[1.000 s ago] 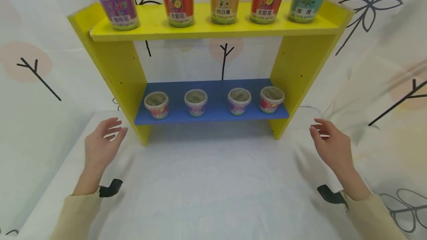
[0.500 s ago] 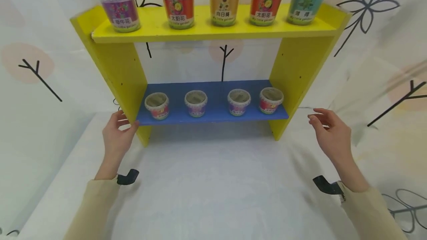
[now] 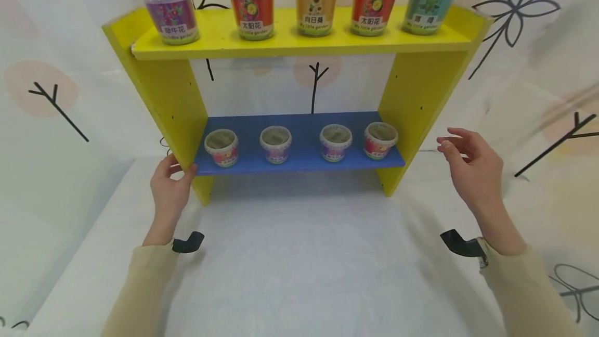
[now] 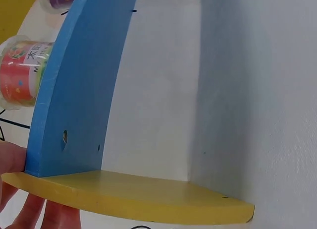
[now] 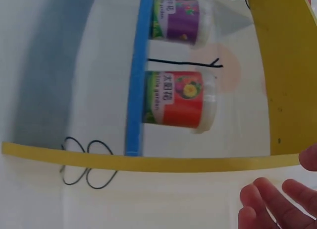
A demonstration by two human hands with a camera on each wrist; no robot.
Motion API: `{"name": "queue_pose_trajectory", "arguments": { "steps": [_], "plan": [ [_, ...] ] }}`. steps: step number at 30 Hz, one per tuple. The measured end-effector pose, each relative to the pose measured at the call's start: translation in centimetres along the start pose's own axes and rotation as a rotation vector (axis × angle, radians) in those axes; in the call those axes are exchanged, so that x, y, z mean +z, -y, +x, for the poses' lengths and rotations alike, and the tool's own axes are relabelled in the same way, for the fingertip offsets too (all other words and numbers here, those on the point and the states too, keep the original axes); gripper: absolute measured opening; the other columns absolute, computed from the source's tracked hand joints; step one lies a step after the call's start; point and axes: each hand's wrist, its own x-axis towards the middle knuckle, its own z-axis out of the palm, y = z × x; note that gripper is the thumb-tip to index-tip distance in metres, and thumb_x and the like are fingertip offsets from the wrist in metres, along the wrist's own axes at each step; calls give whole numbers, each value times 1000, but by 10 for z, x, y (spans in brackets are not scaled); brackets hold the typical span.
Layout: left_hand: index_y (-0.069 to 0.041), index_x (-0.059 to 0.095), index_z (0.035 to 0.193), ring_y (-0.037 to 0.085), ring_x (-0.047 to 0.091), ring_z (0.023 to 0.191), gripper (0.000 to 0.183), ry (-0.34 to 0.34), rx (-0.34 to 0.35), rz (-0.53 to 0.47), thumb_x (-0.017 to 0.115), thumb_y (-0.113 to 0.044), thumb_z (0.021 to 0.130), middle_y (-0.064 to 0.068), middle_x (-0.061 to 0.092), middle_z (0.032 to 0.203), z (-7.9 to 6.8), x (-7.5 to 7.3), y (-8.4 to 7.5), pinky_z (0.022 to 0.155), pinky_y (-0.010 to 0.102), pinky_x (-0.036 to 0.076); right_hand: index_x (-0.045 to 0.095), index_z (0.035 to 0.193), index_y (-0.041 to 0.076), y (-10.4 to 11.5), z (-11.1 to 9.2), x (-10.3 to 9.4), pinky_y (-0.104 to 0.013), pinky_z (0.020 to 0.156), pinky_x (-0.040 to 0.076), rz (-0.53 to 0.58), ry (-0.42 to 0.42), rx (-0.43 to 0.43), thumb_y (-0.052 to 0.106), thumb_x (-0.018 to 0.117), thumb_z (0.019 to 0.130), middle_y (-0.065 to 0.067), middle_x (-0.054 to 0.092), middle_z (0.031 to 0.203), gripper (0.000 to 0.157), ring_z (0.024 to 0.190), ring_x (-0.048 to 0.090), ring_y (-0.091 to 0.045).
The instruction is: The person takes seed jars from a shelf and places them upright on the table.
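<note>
A two-tier shelf with yellow side panels and a blue lower board stands before me. At its left side my left hand grips the panel's front edge. In the left wrist view the thumb lies by the blue board's corner, and the fingers are on the panel's outer side. My right hand is held in the air beside the right panel, apart from it, with loosely bent fingers and nothing in them. On the lower board stand several small cups, their tops showing greyish contents.
Several lidded seed cups with coloured labels, such as an orange-yellow one, stand along the yellow top board. The shelf rests on a white surface. Patterned white sheeting hangs behind and at both sides.
My left hand has moved right and forward and taken hold of the left panel. The right hand has risen slightly beside the right panel. The cups stay where they were on the shelf.
</note>
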Motion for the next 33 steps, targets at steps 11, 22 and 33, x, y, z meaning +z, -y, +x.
{"name": "queue_pose_trajectory", "arguments": {
  "steps": [11,22,33],
  "plan": [
    [-12,54,142,23,53,116,50,31,-57,-45,65,-32,97,8,58,130,-2,-1,-1,89,28,50,56,140,20,25,18,-19,-10,84,47,68,-51,-58,33,53,102,0,67,127,40,102,58,6],
    [-13,54,143,26,52,119,51,29,-63,-70,66,-33,97,5,57,135,-4,-1,-1,91,33,49,57,137,25,66,36,-34,-19,97,46,131,-123,-166,29,57,100,6,64,131,37,116,58,-5],
    [-12,57,140,23,52,117,47,23,-19,-82,66,-28,97,7,58,130,-4,-1,3,91,33,48,58,135,16,113,57,-39,-19,95,48,292,-149,-314,16,59,97,0,61,133,38,115,59,-12]
  ]
}}
